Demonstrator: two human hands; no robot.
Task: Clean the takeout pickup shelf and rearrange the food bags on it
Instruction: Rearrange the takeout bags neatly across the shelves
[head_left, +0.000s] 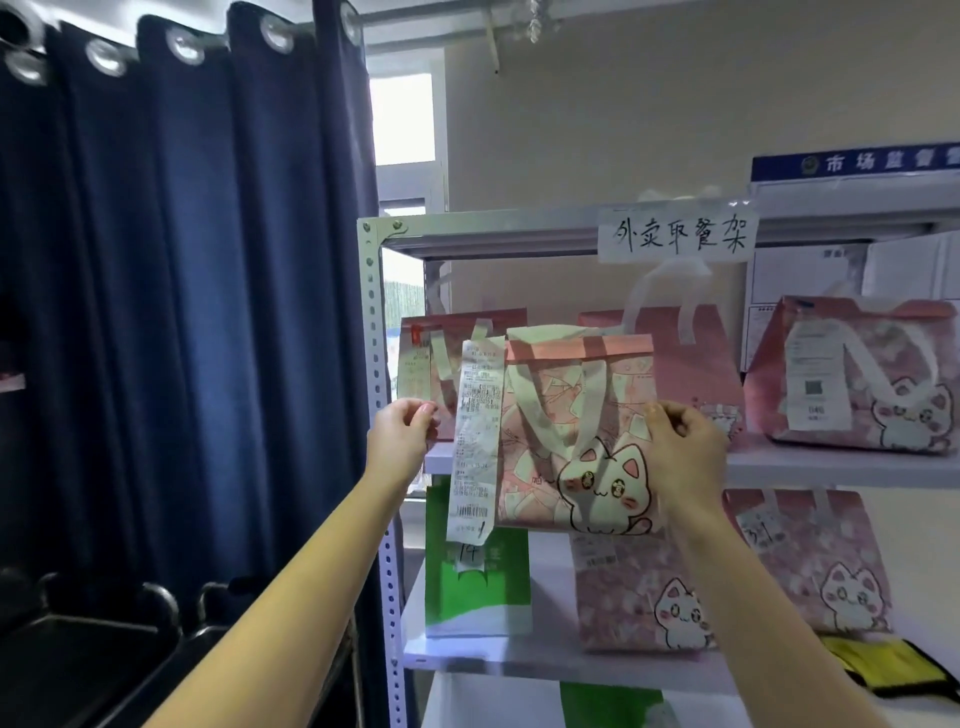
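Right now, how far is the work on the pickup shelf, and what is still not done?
Done: little that the picture proves; several pink bags already stand on the shelf. In hand: the left hand and right hand hold a pink cat bag in front of the upper tier, its long receipt hanging. Left: placing this bag; the yellow cloth lies unused on the lower tier, so wiping may remain.

Two hands hold a pink cat-print food bag (576, 441) at centre frame, in front of a white metal shelf (375, 364). The left hand (402, 434) pinches the bag's left edge beside a long dangling receipt (475, 441); the right hand (680, 452) grips its right side. Similar pink bags (852, 374) sit on the shelves behind, a green bag (475, 587) at lower centre, and navy curtains (182, 286) fill the left.
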